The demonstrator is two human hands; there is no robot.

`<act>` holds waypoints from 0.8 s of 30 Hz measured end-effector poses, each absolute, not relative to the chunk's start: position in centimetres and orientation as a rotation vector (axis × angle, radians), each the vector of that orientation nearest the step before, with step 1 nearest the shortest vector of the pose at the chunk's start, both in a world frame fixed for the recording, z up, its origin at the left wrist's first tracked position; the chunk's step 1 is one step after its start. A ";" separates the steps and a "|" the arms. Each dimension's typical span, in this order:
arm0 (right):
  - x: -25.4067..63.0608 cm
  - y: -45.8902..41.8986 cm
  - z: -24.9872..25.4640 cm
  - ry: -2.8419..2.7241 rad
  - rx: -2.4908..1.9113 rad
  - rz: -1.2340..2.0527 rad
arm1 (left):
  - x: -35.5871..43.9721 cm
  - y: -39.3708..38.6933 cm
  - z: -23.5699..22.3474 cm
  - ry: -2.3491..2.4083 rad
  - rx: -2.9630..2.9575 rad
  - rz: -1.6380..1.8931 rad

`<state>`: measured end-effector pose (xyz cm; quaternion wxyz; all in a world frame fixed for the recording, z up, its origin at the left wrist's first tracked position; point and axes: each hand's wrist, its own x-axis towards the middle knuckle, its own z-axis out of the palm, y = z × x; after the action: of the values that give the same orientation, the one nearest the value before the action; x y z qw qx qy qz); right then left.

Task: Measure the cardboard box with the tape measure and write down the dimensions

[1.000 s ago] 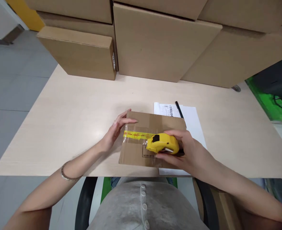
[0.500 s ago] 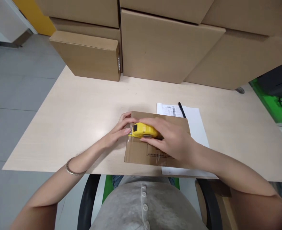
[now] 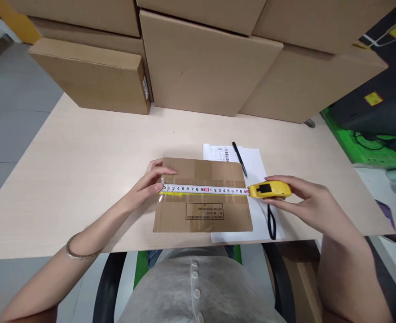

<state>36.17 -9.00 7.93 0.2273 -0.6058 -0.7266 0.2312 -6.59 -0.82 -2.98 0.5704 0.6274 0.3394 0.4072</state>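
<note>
A small cardboard box [image 3: 201, 172] lies flat near the table's front edge, with clear tape and a printed black frame on top. Across it runs the white blade [image 3: 204, 189] of a tape measure, numbers facing up. My left hand [image 3: 147, 184] pinches the blade's end against the box's left edge, its fingers also resting on the box. Just past the right edge, my right hand [image 3: 307, 197] grips the yellow tape measure [image 3: 271, 189] between thumb and fingers. A black wrist strap [image 3: 271, 224] hangs from its case.
White paper sheets [image 3: 260, 166] lie partly under the box, with a black pen [image 3: 239, 159] on them. Large cardboard boxes [image 3: 204, 67] stand stacked along the table's back. A flat carton [image 3: 93, 80] stands at the back left. Dark equipment [image 3: 356, 103] is to the right.
My right hand has drawn the tape measure's case rightward past the box, pulling out the blade. My left hand still holds the left end. The whole view has shifted slightly.
</note>
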 end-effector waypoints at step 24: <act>16.2 -1.4 10.3 -2.704 -0.981 0.614 | -7.6 -1.2 -4.9 0.850 1.282 1.038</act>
<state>16.22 -1.39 10.27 0.1002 -0.3320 -0.9147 0.2076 -7.62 -1.17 -4.92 0.5996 0.5531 0.3665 0.4476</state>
